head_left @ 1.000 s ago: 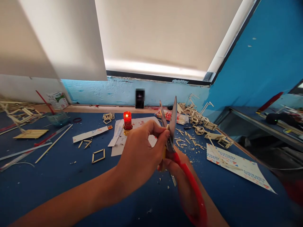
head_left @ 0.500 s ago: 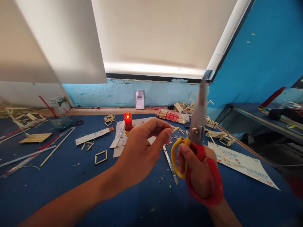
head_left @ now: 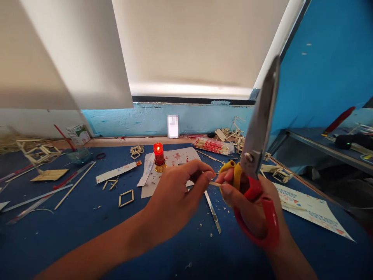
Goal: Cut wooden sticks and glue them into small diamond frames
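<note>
The left hand (head_left: pixel 175 190) pinches one end of a short stick (head_left: pixel 215 184) between thumb and forefinger; the stick is thin, pale and straw-coloured, and lies almost level in the gap between the two hands, its far end meeting the fingertips of the right hand (head_left: pixel 247 202). That right hand is wrapped around the handles of a pair of scissors (head_left: pixel 256 147), one loop yellow, the other red, with the long grey blades closed together and pointing up and slightly right, above both hands. Just below the hands a narrow metal strip (head_left: pixel 212 212) lies on the blue table (head_left: pixel 72 233) among pale chips. Beyond the left hand a lit red candle (head_left: pixel 159 155) stands on a white sheet of paper (head_left: pixel 177 159). Further left of that hand lie a small diamond-shaped stick frame (head_left: pixel 126 198) and several long sticks (head_left: pixel 74 186). To the right of the right hand lies a printed paper sheet (head_left: pixel 314 210).
</note>
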Available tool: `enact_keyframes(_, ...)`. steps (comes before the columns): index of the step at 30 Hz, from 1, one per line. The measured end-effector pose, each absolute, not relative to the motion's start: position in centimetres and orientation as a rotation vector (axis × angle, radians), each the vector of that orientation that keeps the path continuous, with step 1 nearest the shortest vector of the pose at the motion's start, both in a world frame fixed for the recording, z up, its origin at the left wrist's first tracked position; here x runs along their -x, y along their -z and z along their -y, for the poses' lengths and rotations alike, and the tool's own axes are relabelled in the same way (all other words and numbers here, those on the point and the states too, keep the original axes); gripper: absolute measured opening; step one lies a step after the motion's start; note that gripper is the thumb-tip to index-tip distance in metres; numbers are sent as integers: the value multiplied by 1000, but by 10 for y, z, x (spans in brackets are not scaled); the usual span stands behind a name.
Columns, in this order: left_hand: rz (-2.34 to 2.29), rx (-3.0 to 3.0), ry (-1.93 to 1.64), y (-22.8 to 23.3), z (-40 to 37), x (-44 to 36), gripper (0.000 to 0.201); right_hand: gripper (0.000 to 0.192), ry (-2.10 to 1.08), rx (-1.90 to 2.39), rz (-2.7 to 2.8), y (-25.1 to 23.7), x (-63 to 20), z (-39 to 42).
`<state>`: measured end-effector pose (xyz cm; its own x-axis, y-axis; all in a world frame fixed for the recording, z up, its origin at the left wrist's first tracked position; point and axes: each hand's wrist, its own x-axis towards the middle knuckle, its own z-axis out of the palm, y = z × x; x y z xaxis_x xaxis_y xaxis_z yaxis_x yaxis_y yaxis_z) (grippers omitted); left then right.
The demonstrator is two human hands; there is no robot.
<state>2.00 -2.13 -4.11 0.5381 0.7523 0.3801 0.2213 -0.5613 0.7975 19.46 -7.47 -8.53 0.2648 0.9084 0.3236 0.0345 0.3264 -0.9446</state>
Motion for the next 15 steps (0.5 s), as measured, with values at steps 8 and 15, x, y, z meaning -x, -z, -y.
enact_keyframes(8, -523, -1505, -841, 59, 17, -28, 13, 26, -979, 945, 944, 104, -194, 73)
enact_keyframes(15, -437, -1455, -756, 66, 20, -30, 17, 30, -1110, 831, 880, 114, -192, 69)
